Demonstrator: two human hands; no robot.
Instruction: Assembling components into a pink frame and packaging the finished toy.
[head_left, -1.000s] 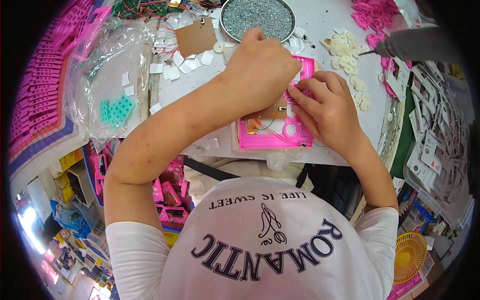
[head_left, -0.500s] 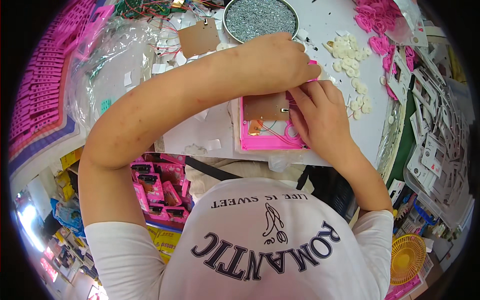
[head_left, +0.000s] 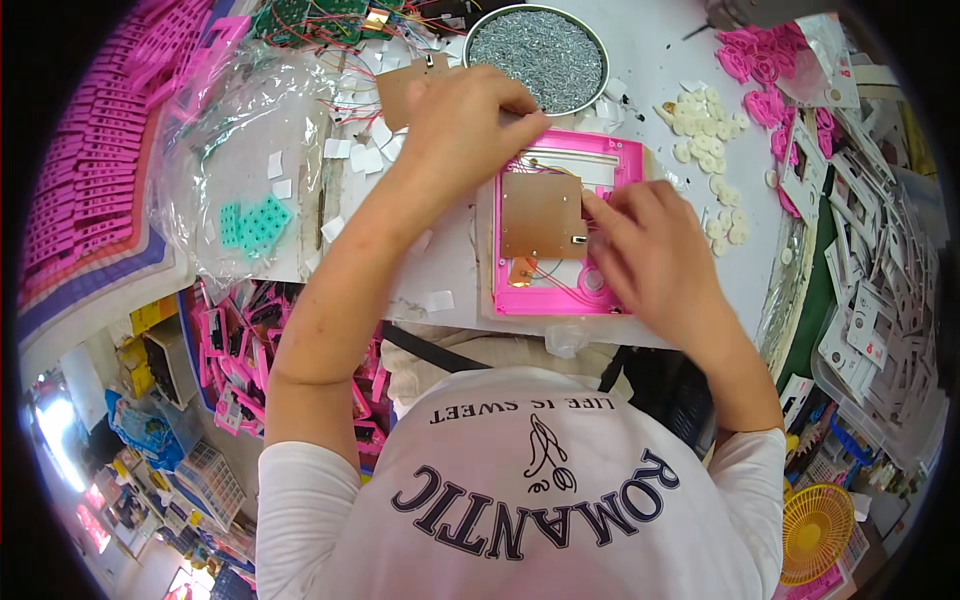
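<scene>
A shallow pink plastic case (head_left: 570,302) lies in front of me. In it sit a brown circuit board (head_left: 542,215), thin wires and a small copper-coloured piece (head_left: 521,272). My left hand (head_left: 470,125) is over the case's far left corner, its thumb and forefinger bent close together; anything between them is hidden. My right hand (head_left: 655,260) is closed over the case's right side, with a fingertip at the board's right edge. Beyond the case stands a round metal dish (head_left: 540,58) full of small silvery screws.
A dark tool with a thin tip (head_left: 755,12) shows at the top right. White round parts (head_left: 705,125) and pink pieces (head_left: 765,55) lie to the right, white panels (head_left: 860,310) farther out. Pink parts (head_left: 85,170) are stacked at left, near clear plastic bags (head_left: 235,130).
My left hand has drawn back leftward from the case's far right corner, uncovering the board and far edge. My right hand stays at the right side. The dark tool has come into view.
</scene>
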